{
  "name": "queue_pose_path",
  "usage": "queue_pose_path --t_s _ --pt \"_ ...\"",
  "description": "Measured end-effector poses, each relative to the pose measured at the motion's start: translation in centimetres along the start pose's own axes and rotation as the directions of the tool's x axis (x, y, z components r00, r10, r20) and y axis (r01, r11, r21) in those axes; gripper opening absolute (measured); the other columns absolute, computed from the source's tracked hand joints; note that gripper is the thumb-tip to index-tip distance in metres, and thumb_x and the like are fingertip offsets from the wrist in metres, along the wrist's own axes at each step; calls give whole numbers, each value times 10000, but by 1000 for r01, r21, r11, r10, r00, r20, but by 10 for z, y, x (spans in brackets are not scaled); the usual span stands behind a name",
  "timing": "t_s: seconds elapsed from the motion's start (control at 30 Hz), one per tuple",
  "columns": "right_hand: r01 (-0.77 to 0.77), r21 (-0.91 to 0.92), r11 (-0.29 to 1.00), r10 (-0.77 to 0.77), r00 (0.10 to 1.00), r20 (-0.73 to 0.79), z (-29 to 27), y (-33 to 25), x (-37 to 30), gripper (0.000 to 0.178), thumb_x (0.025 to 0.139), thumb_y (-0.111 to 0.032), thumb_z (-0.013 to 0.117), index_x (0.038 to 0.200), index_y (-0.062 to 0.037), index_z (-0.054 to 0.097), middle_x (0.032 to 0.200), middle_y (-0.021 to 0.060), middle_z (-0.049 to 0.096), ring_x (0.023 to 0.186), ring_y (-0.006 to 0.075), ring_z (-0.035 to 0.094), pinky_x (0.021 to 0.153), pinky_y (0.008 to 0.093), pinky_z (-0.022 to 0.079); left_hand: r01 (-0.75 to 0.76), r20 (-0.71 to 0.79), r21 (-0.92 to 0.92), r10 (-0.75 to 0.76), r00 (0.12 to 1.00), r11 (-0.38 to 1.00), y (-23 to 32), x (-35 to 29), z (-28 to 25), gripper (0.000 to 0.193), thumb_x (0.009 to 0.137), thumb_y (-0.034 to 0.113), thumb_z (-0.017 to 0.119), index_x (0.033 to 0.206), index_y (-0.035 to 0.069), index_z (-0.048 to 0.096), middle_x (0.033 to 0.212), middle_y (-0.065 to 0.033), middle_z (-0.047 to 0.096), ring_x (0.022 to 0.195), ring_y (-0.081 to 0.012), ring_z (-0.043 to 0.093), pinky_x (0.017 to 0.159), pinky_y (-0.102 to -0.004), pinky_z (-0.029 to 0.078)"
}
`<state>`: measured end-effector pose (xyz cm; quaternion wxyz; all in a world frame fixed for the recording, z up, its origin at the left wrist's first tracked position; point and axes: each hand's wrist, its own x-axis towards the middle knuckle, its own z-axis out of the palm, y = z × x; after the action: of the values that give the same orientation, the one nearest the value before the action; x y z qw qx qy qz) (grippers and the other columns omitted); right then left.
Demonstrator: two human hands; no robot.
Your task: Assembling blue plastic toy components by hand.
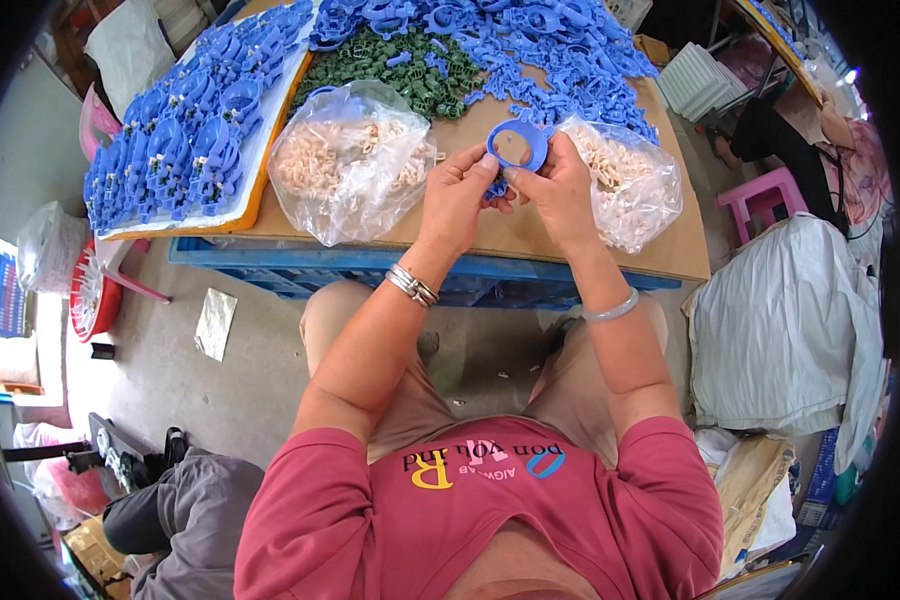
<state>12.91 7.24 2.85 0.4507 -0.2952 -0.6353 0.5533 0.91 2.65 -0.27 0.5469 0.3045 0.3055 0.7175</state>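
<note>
Between both hands I hold a blue plastic part with a round ring (538,149) at its top, raised over the table's near side. My left hand (458,192) pinches it at the lower left. Thumb and fingers of my right hand (558,193) close on its right side. The lower end of the part is mostly hidden by my fingers. A clear plastic bag (355,165) of small cream-coloured pieces lies left of my hands. Another such bag (625,185) is just right of my right hand. Green plastic pieces (395,72) are heaped beyond the left bag.
Blue parts (560,60) cover the back of the cardboard-topped table (670,262). On the left, a white tray with an orange edge (258,190) holds rows of blue assemblies (185,140). A pink stool (765,195) and a white sack (780,320) stand right. Another person sits at upper right.
</note>
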Motion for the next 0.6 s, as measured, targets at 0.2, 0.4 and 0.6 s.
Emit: queue_pose_path --t_s 0.2,0.4,0.6 --pt "-9 124 992 -2 996 89 0 -6 -1 388 732 -19 621 1087 -5 465 832 29 527 685 82 516 576 209 433 -25 -58 144 33 998 989 0 2 -4 191 854 72 481 1002 -40 522 788 -97 585 576 -162 582 467 -262 495" --pt "118 -172 978 -128 990 -50 -48 4 19 306 790 -112 586 1066 10 535 882 34 564 728 76 498 641 220 426 -17 -99 44 21 995 999 13 11 -12 150 852 53 468 951 -41 528 759 -103 570 571 -192 585 469 -282 500" --pt "192 -625 757 -82 976 201 -57 -1 12 129 708 -51 561 818 -10 614 775 129 611 702 231 586 632 299 458 34 -100 -98 -43 994 995 14 10 -17 145 849 41 458 934 -47 535 756 -112 576 588 -227 597 464 -297 501"
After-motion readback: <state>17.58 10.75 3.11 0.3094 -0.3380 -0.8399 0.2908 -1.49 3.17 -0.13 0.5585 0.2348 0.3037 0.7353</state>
